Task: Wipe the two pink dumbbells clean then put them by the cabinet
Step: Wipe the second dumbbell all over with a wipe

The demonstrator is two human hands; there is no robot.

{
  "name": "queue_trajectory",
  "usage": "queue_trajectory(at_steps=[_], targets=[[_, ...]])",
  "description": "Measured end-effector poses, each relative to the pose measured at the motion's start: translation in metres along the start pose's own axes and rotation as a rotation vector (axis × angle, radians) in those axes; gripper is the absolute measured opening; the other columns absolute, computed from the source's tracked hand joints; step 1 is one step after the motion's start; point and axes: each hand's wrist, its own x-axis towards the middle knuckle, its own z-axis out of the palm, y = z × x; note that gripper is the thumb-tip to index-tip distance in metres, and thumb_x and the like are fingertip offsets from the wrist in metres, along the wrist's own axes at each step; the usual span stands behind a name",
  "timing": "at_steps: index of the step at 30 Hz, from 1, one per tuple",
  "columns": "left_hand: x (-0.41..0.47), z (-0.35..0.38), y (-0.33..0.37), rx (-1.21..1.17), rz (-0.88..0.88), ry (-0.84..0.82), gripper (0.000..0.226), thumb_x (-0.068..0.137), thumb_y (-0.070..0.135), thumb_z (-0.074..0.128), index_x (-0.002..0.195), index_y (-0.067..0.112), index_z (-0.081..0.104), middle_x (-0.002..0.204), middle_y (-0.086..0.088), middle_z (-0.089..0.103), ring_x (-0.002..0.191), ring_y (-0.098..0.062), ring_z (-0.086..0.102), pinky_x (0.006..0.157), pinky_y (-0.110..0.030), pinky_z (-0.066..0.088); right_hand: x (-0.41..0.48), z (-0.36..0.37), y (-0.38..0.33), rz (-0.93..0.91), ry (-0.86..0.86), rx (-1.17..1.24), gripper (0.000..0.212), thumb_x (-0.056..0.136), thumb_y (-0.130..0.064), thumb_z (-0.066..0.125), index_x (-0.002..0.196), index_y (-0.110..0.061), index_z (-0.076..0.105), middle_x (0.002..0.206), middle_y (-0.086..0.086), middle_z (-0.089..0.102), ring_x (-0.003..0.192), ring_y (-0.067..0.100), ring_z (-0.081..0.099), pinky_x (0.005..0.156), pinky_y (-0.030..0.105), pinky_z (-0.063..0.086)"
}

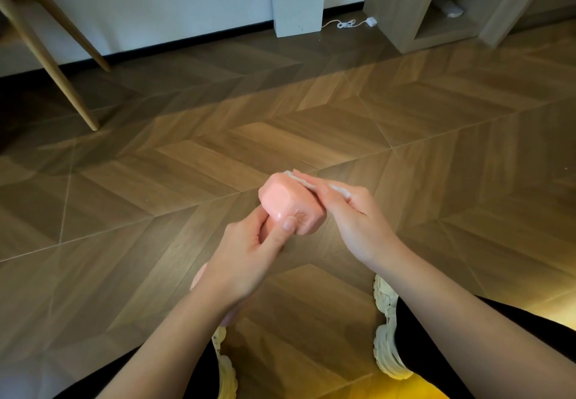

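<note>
My left hand (249, 255) grips the handle of a pink dumbbell (290, 205), thumb on its upper hexagonal head. The dumbbell's lower head (199, 277) peeks out behind my left wrist. My right hand (352, 218) pinches a white wipe (307, 182) and presses it against the far side of the upper head. Only this one dumbbell is in view. The wooden cabinet (402, 3) stands at the back right.
Herringbone wood floor (218, 149) spreads all around. A white box (297, 7) with a white cable (349, 23) leans on the back wall. Wooden furniture legs (53, 65) slant at the left. My shoes (388, 327) are below the hands.
</note>
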Motion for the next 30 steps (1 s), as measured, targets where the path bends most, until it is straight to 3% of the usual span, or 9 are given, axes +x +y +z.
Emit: queue_trajectory(at_steps=[5, 8, 11, 14, 18, 22, 26, 30], targets=[[0.0008, 0.0035, -0.0034, 0.09, 0.0, -0.028, 0.053, 0.064, 0.099, 0.025, 0.079, 0.055, 0.051, 0.068, 0.02, 0.063, 0.056, -0.006, 0.057, 0.055, -0.028, 0.043, -0.002, 0.0012, -0.0006, -0.042, -0.062, -0.011, 0.036, 0.105, -0.02, 0.039, 0.129, -0.019, 0.066, 0.137, -0.004, 0.063, 0.134, 0.009, 0.052, 0.114, 0.033, 0.038], [0.0017, 0.0021, -0.0036, 0.115, 0.006, -0.019, 0.061, 0.064, 0.099, 0.024, 0.078, 0.047, 0.053, 0.071, 0.021, 0.063, 0.062, -0.007, 0.058, 0.056, -0.031, 0.043, 0.0005, -0.0012, 0.0006, 0.007, -0.028, 0.011, 0.035, 0.105, -0.014, 0.04, 0.126, -0.013, 0.068, 0.134, -0.002, 0.065, 0.131, 0.008, 0.054, 0.113, 0.032, 0.039], [0.0037, 0.0026, -0.0021, 0.154, 0.01, -0.029, 0.063, 0.065, 0.099, 0.024, 0.079, 0.044, 0.052, 0.075, 0.026, 0.063, 0.07, -0.004, 0.058, 0.059, -0.031, 0.042, 0.0025, 0.0004, -0.0021, 0.002, -0.046, -0.006, 0.034, 0.105, -0.018, 0.04, 0.126, -0.019, 0.067, 0.135, -0.002, 0.064, 0.132, 0.009, 0.054, 0.114, 0.035, 0.039], [0.0055, 0.0001, -0.0024, 0.118, -0.022, -0.018, 0.066, 0.063, 0.1, 0.025, 0.078, 0.042, 0.053, 0.07, 0.026, 0.063, 0.063, -0.003, 0.058, 0.057, -0.029, 0.042, -0.0017, 0.001, -0.0032, -0.036, -0.073, 0.013, 0.035, 0.104, -0.024, 0.039, 0.127, -0.023, 0.066, 0.138, -0.003, 0.062, 0.135, 0.01, 0.051, 0.115, 0.033, 0.038], [0.0058, 0.0001, -0.0008, 0.145, -0.007, -0.038, 0.07, 0.063, 0.099, 0.024, 0.08, 0.037, 0.052, 0.073, 0.023, 0.063, 0.067, -0.007, 0.058, 0.062, -0.035, 0.046, 0.003, -0.001, -0.004, 0.015, -0.043, 0.0, 0.036, 0.106, -0.014, 0.039, 0.128, -0.009, 0.066, 0.136, 0.002, 0.064, 0.133, 0.011, 0.053, 0.116, 0.045, 0.036], [0.0073, -0.0002, -0.002, 0.083, -0.064, -0.013, 0.063, 0.07, 0.09, 0.031, 0.075, 0.031, 0.052, 0.061, 0.023, 0.061, 0.052, -0.002, 0.055, 0.055, -0.028, 0.039, -0.0034, -0.0007, -0.0038, -0.044, -0.072, -0.006, 0.037, 0.104, -0.019, 0.038, 0.129, -0.013, 0.065, 0.14, 0.002, 0.061, 0.137, 0.012, 0.049, 0.12, 0.049, 0.029], [0.0082, 0.0, -0.0015, 0.134, -0.046, -0.032, 0.06, 0.07, 0.09, 0.03, 0.076, 0.034, 0.051, 0.065, 0.024, 0.062, 0.056, -0.003, 0.057, 0.056, -0.029, 0.04, 0.0027, -0.0004, -0.0064, 0.005, -0.046, 0.012, 0.036, 0.103, -0.016, 0.039, 0.128, -0.011, 0.066, 0.136, 0.002, 0.063, 0.133, 0.012, 0.053, 0.116, 0.045, 0.036], [0.0095, 0.001, -0.0028, 0.085, -0.076, -0.024, 0.061, 0.072, 0.087, 0.031, 0.075, 0.03, 0.052, 0.059, 0.022, 0.06, 0.05, -0.001, 0.054, 0.056, -0.029, 0.039, -0.0018, 0.0014, -0.0058, -0.062, -0.07, -0.032, 0.035, 0.104, -0.024, 0.039, 0.126, -0.022, 0.067, 0.139, -0.002, 0.061, 0.136, 0.013, 0.05, 0.12, 0.054, 0.024]])
